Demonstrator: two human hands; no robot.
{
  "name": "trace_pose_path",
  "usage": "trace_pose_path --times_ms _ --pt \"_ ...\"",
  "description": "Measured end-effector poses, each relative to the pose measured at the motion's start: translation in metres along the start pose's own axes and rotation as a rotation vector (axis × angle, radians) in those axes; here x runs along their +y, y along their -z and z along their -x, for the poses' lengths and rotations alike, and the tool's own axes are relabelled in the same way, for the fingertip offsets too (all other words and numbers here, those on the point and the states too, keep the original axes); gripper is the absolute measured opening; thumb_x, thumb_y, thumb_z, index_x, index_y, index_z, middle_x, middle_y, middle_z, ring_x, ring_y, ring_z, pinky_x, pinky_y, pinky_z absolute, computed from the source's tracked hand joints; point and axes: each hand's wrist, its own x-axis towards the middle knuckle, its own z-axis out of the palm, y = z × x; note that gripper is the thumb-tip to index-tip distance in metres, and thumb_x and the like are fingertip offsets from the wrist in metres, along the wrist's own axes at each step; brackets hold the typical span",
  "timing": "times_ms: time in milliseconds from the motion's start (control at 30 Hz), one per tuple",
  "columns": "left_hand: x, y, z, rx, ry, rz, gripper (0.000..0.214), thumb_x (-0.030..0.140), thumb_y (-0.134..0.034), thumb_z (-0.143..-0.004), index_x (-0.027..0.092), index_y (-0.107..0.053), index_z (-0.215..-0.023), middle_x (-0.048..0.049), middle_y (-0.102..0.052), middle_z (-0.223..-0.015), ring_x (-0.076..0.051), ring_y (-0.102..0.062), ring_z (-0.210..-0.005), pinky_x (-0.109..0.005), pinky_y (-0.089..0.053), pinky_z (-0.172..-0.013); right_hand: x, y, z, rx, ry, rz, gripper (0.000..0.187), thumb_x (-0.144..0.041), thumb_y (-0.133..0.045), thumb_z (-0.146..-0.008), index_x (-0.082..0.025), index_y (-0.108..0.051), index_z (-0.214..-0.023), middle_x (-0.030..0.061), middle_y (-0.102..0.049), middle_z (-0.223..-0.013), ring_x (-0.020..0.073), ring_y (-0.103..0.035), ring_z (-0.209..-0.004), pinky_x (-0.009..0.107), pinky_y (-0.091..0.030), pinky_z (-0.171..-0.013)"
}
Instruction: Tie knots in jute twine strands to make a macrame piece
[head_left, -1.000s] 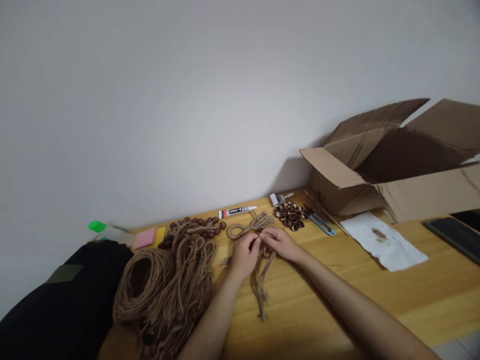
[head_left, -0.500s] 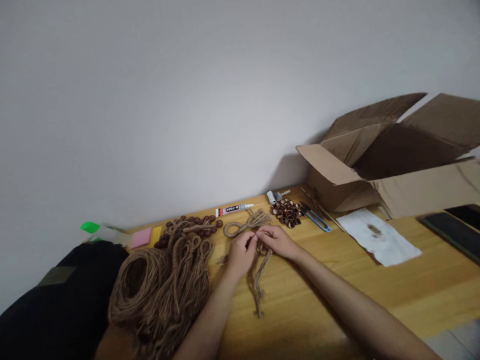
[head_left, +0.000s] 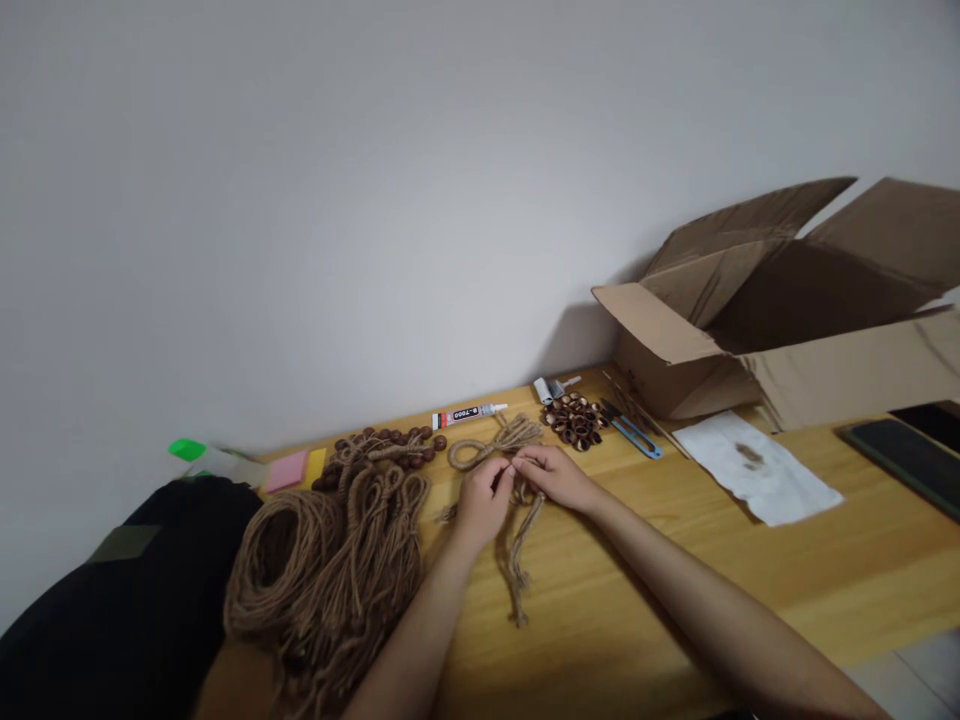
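Observation:
My left hand (head_left: 486,492) and my right hand (head_left: 553,474) meet over the wooden table, fingertips pinched together on a brown jute cord (head_left: 519,560). Knotted, frayed ends of the cord hang down toward me onto the tabletop. Just beyond my fingers lies a looped, tied bundle of jute rope (head_left: 472,455); whether it joins the cord in my hands is hidden. To the left are a big coil of brown cord (head_left: 281,560) and bunched cord hanks (head_left: 375,550). Round brown beads (head_left: 394,445) lie behind them.
Against the wall rests a glue tube (head_left: 469,414). Right of it are a pile of brown shell-like pieces (head_left: 576,420) and blue thread snips (head_left: 634,437). An open cardboard box (head_left: 675,385), a stained white tissue (head_left: 757,470) and a dark phone-like slab (head_left: 904,465) occupy the right. Black fabric (head_left: 150,590) lies far left.
Both hands keep almost the same pinch on the cord. The view has shifted slightly, so most things sit a little higher in the picture.

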Motion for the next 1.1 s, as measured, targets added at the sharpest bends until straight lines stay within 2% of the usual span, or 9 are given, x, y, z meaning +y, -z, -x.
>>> trace_pose_path --times_ms 567,1100 --pt "0.0031 0.0019 -0.0002 -0.02 -0.008 -0.015 0.023 0.024 -0.041 -0.084 0.016 -0.056 -0.069 0.0002 -0.054 -0.062 -0.012 -0.049 -0.062 -0.022 -0.035 -0.06 -0.0011 0.0003 0.0001 0.001 0.049 0.016 0.038 -0.046 -0.045 -0.084 -0.015 -0.051 -0.063 -0.0035 -0.043 -0.051 0.0081 -0.04 -0.049 0.019 -0.032 -0.049" --pt "0.0007 0.0007 -0.0003 -0.03 -0.012 -0.035 0.023 0.024 -0.041 -0.085 0.016 -0.056 -0.069 0.0003 -0.054 -0.063 -0.012 -0.049 -0.063 -0.022 -0.035 -0.06 -0.0046 0.0006 0.0006 -0.028 -0.019 -0.072 0.044 -0.056 -0.046 -0.081 -0.015 -0.05 -0.063 -0.0049 -0.042 -0.048 0.0068 -0.038 -0.045 0.019 -0.03 -0.045"
